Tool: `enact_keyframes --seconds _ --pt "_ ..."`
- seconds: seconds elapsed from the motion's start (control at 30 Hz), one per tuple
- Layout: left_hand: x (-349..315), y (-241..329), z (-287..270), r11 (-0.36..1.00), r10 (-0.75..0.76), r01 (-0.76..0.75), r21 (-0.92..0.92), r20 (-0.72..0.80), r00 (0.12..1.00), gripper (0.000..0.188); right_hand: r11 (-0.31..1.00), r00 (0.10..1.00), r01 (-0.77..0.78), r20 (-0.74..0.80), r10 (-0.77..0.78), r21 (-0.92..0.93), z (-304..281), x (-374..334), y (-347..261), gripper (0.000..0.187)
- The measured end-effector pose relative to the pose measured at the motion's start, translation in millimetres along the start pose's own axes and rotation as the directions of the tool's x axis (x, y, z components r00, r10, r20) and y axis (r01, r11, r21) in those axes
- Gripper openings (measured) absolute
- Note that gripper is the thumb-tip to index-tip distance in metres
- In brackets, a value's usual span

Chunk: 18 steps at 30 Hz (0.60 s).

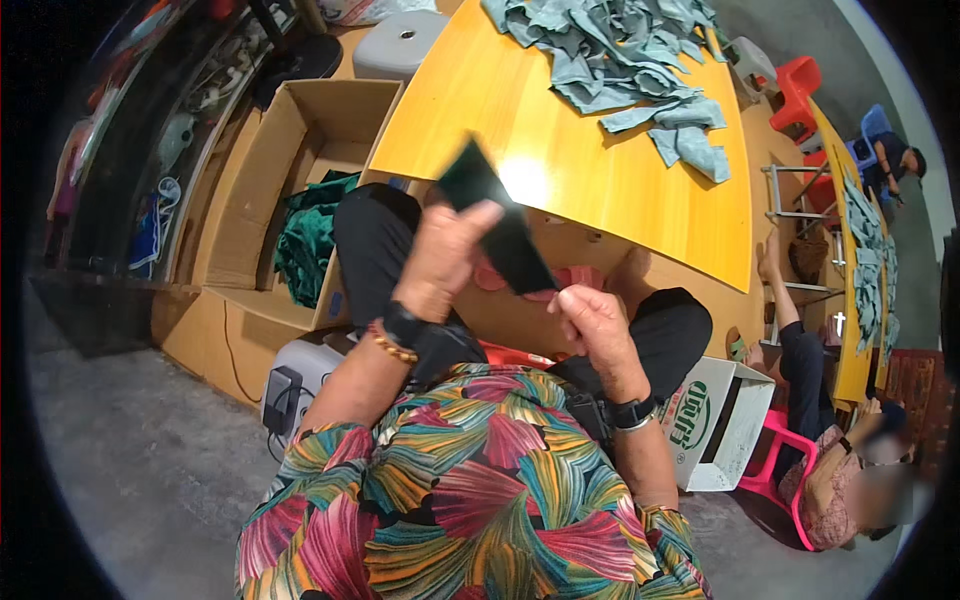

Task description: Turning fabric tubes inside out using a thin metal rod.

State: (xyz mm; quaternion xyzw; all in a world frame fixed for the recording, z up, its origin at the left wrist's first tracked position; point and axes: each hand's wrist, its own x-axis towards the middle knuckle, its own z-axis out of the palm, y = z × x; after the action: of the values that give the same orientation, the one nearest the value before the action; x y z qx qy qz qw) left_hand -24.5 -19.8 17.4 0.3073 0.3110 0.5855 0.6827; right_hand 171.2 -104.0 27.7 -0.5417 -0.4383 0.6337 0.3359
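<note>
A dark green, flat, strip-like piece (515,250), slightly blurred, slants in front of my lap between my hands. My left hand (445,250) grips its left side, thumb lying across the face. At its lower right end, the fingertips of my right hand (592,322) are pinched together on the corner. Both wrists carry dark bands, and the left one a beaded bracelet too. Crumpled dark green cloth (308,240) lies in a cardboard box (235,215) to my left.
Ahead is a yellow table (640,215) with a heap of grey-green cloth pieces (640,60). A white carton (715,425) stands by my right knee. Farther right sits a person on a pink chair (770,470), near another yellow table (855,330). A grey stool (398,45) stands beyond the box.
</note>
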Motion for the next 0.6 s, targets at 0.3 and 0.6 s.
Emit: enact_keyframes --seconds 0.3,0.6 --pt "25 112 -136 0.941 0.314 -0.335 0.051 -0.499 0.808 0.015 0.901 0.929 0.345 -0.039 -0.368 -0.264 -31 17 -7 0.02" --pt "-13 70 -357 0.995 -0.084 0.089 -0.048 -0.88 0.467 0.034 0.277 0.721 0.063 -0.149 -0.677 -0.959 -88 126 -79 0.04"
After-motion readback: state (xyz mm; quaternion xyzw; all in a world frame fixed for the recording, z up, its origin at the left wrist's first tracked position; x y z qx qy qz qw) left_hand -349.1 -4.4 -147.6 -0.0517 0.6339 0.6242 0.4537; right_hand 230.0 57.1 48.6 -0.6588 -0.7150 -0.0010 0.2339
